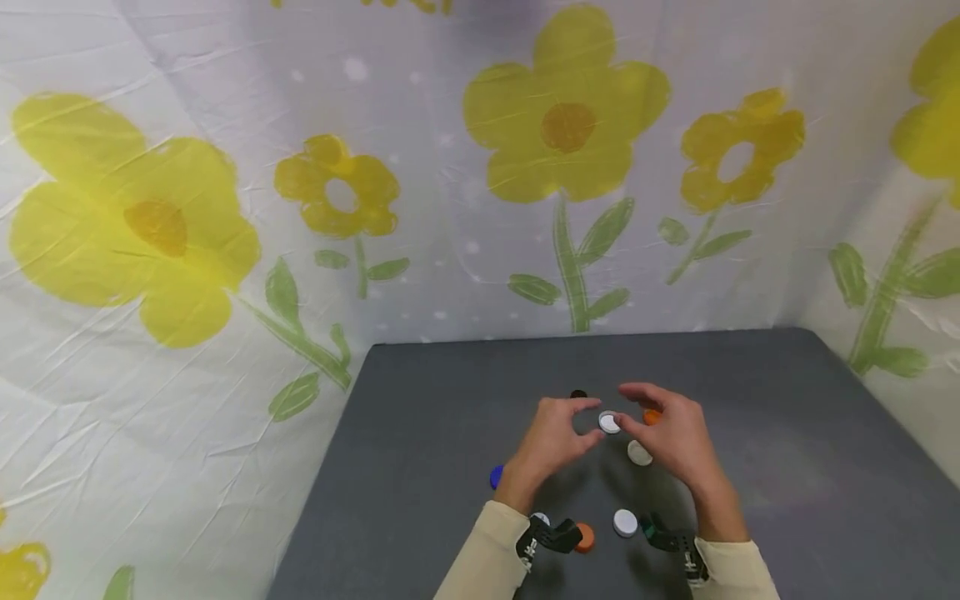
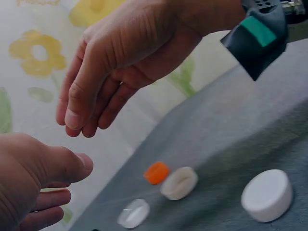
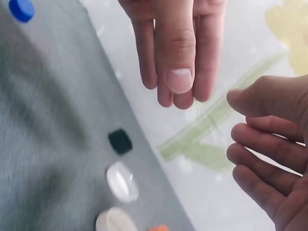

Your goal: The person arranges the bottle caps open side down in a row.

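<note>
In the head view my left hand (image 1: 549,440) hovers above the dark table (image 1: 427,417), thumb and fingers bent apart with nothing between them. Facing it, my right hand (image 1: 681,440) is raised in the same rounded pose, holding nothing. Between the fingertips in this view shows a white bottle cap (image 1: 609,423), lying hollow side up on the table. A cream cap (image 1: 640,453) and an orange cap (image 1: 652,417) lie by the right hand, the orange one partly covered by it. Beyond the left fingertips is a black cap (image 1: 578,394).
A blue cap (image 1: 496,477) peeks out beside the left wrist. Nearer to me lie a white cap (image 1: 625,523), an orange-brown cap (image 1: 586,538) and another white cap (image 1: 541,518), the last two partly hidden by the left wrist camera. A flowered curtain (image 1: 450,275) surrounds the table.
</note>
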{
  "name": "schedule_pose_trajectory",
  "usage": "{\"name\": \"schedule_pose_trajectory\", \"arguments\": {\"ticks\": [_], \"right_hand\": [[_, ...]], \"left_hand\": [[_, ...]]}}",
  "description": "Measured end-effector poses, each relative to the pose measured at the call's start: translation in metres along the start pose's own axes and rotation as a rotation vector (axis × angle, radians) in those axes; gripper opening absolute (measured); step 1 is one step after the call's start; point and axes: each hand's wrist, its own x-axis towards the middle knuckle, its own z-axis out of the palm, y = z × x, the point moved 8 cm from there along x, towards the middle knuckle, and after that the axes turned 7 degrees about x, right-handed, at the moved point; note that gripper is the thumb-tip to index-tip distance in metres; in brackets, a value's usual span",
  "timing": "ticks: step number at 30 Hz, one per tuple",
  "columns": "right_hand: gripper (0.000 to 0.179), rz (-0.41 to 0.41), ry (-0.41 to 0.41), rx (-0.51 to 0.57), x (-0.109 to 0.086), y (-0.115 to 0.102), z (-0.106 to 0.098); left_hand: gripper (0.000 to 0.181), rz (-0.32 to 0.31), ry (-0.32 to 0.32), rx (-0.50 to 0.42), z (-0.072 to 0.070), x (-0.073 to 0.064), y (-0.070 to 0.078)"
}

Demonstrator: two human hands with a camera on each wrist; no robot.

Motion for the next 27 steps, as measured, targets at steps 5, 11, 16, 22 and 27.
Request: {"name": "schedule_pose_trajectory", "arguments": {"ticks": [5, 11, 16, 22, 27], "right_hand": [[0.044, 0.042, -0.013, -0.017, -0.007, 0.020, -0.002], [0.044, 0.081, -0.060, -0.026, -0.017, 0.042, 0.002], [0.044, 0.114, -0.081, -0.046, -0.023, 0.058, 0.004], [0.042, 0.146, -0.088, -0.052, -0.027, 0.072, 0.007], [0.043, 0.162, -0.082, -0.042, -0.032, 0.083, 0.011]], "left_hand": [[0.040, 0.039, -0.048, 0.002, 0.020, 0.001, 0.007], [0.042, 0.067, -0.109, 0.078, 0.043, 0.001, 0.012], [0.044, 0.051, -0.146, 0.109, 0.059, 0.003, 0.008], [0.043, 0.031, -0.141, 0.091, 0.069, 0.004, 0.006], [0.042, 0.032, -0.114, 0.069, 0.079, 0.005, 0.001]]}}
